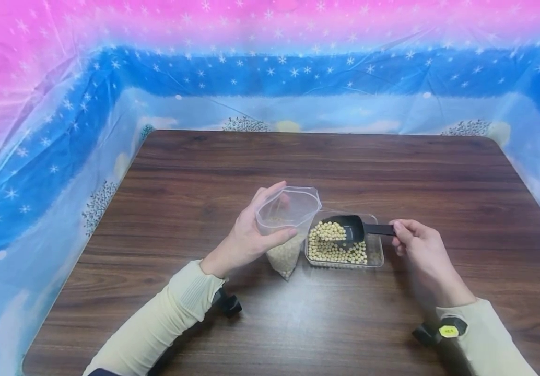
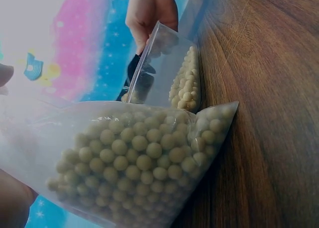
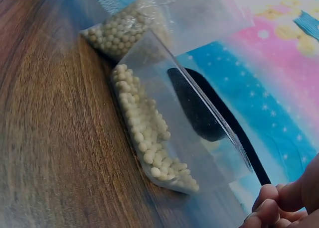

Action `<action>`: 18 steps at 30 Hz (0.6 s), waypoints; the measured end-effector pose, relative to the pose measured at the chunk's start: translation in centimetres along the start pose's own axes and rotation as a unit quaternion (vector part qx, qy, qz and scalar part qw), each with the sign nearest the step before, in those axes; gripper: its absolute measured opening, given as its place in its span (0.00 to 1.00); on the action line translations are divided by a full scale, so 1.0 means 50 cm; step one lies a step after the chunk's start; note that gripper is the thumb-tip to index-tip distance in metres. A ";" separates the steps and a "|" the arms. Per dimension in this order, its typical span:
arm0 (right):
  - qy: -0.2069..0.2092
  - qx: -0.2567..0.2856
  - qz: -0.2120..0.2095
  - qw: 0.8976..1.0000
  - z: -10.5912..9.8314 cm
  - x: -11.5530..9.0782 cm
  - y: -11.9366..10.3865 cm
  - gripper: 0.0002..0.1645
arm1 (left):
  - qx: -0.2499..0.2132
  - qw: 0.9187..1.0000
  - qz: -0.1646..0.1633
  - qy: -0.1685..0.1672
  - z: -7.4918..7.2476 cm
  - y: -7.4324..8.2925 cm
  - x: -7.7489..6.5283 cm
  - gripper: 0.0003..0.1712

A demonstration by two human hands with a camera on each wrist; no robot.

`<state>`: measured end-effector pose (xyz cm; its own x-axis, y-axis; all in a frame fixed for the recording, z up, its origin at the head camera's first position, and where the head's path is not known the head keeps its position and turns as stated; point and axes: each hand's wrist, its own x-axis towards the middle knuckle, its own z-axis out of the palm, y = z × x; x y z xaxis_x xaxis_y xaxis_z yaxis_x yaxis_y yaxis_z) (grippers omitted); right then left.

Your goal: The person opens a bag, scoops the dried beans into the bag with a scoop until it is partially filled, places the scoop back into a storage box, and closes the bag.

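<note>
My left hand (image 1: 250, 233) holds a clear plastic bag (image 2: 134, 153) by its wide-open mouth, thumb on the near side and fingers behind. Pale round beads, or dried peas, fill the bag's lower part. Pinched in my right hand (image 1: 421, 251) is the handle end of a black scoop (image 1: 355, 228). The scoop's bowl lies inside a clear rectangular container (image 3: 199, 163) and carries some pale balls (image 1: 328, 231). More of the same balls cover the container's floor, thickest at its left. Bag and container stand side by side.
Dark wood-grain table (image 1: 195, 177) lies under everything. A pink and blue snowflake cloth (image 1: 270, 68) hangs behind it and along its sides. Black wrist-mounted devices (image 1: 229, 303) sit on both forearms, low over the table.
</note>
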<state>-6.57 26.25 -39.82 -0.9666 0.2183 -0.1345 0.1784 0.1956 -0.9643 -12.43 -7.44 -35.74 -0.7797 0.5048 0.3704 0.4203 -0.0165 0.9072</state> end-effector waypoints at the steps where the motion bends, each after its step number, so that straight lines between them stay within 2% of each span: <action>1: -0.004 0.030 0.002 1.000 -0.002 -0.001 0.003 0.16 | -0.001 1.000 -0.001 -0.001 0.000 0.000 0.000 0.46; 3: -0.015 0.098 0.007 0.995 -0.006 -0.004 0.006 0.12 | -0.005 1.000 -0.001 -0.002 0.001 0.000 0.000 0.47; 5: -0.027 0.169 0.010 0.985 -0.009 -0.007 0.003 0.09 | -0.008 1.000 0.000 -0.002 0.001 0.001 0.000 0.47; 8: -0.037 0.238 0.008 0.971 -0.018 -0.010 -0.006 0.07 | -0.010 1.000 0.001 -0.002 0.002 0.001 0.000 0.47; 14: -0.039 0.320 -0.010 0.947 -0.047 -0.016 -0.034 0.07 | -0.006 1.000 -0.005 -0.002 0.001 0.002 0.000 0.47; 18: -0.028 0.346 -0.019 0.938 -0.066 -0.022 -0.058 0.06 | -0.002 1.000 -0.009 -0.004 0.001 0.004 0.000 0.46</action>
<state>-5.41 28.57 -36.12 -0.9813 0.1704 -0.0894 -0.0011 -0.4695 -0.8829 -12.34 -7.39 -35.58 -0.7834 0.5113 0.3532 0.4048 -0.0113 0.9143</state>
